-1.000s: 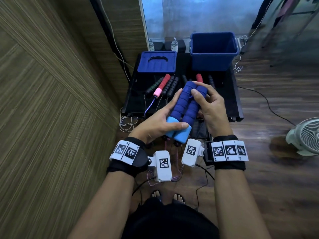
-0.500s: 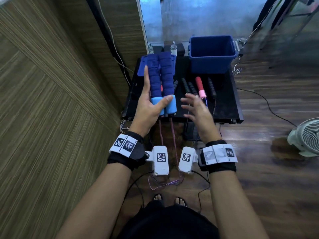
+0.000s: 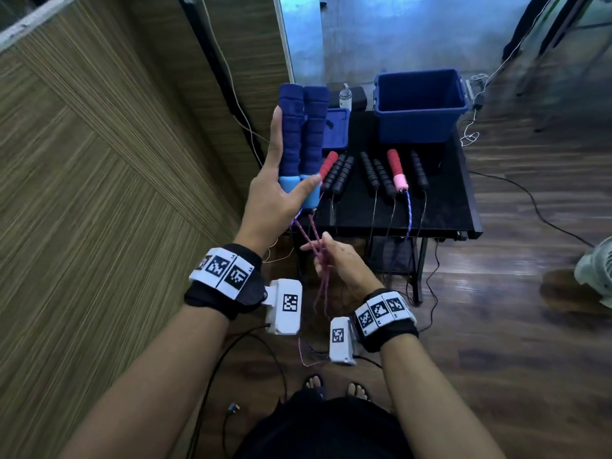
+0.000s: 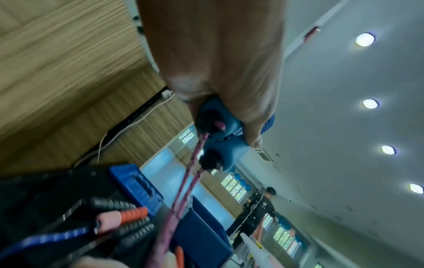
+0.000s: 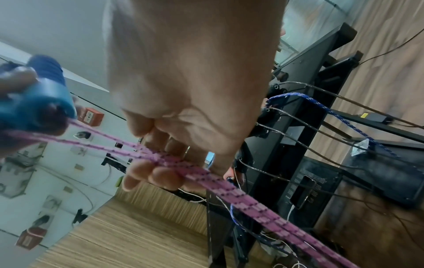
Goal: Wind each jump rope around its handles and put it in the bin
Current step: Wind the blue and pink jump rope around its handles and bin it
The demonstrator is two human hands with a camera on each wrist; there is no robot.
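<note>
My left hand (image 3: 278, 197) holds two blue foam handles (image 3: 302, 137) side by side, upright, raised above the table's left edge, the thumb across their light-blue ends (image 4: 227, 145). A pink rope (image 3: 319, 260) hangs from those ends in two strands. My right hand (image 3: 334, 263) is lower, near the table's front edge, with its fingers curled round both strands (image 5: 174, 163). The rope runs on down toward the floor. The blue bin (image 3: 420, 107) stands at the back right of the black table (image 3: 447, 207), with no rope visible inside.
Several black handles (image 3: 374, 173) and two red-and-pink handles (image 3: 395, 168) lie in a row on the table, their cords hanging over the front edge. A blue lid (image 3: 336, 129) lies at the back left. A wood-panel wall is on the left, a white fan (image 3: 596, 270) on the right.
My left hand has lifted the blue handles up and to the left. My right hand left the handles, dropped lower and took hold of the two pink strands.
</note>
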